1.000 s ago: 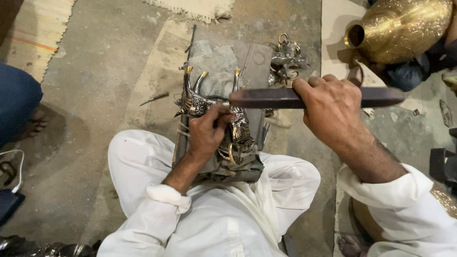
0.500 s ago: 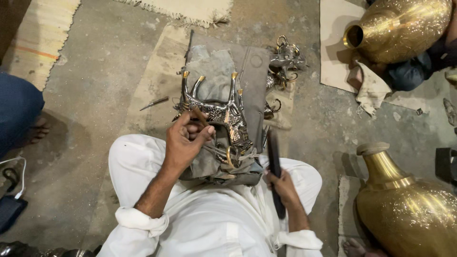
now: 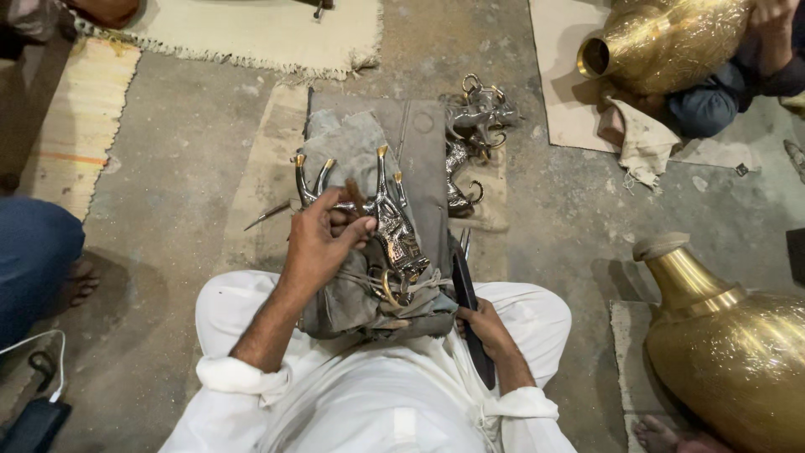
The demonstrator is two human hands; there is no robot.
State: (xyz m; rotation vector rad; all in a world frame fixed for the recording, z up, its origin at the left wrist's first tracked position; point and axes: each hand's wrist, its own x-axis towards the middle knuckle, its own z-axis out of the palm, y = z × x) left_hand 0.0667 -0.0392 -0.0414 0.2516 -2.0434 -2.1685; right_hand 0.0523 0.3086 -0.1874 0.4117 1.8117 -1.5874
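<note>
A large engraved brass vase (image 3: 738,352) is seen at the lower right of the frame, and a second brass vase (image 3: 671,42) is laid on its side at the upper right beside a crumpled cloth (image 3: 641,138). A fringed woven mat (image 3: 251,33) is spread along the top, and a blue-clad knee (image 3: 33,260) is seen at the left edge. More silver metal figurines (image 3: 474,138) are piled above the centre, on the bare concrete floor (image 3: 184,151).

Under our left hand (image 3: 323,239) the middle of the metal animal figure (image 3: 394,226) is covered, so we can't tell how the fingers sit on it. Our right hand (image 3: 486,327) wraps the dark file (image 3: 470,310), hiding the stretch inside the grip. Off to the right of that grip, the big brass vase (image 3: 729,352) gets chopped by the frame edge.
</note>
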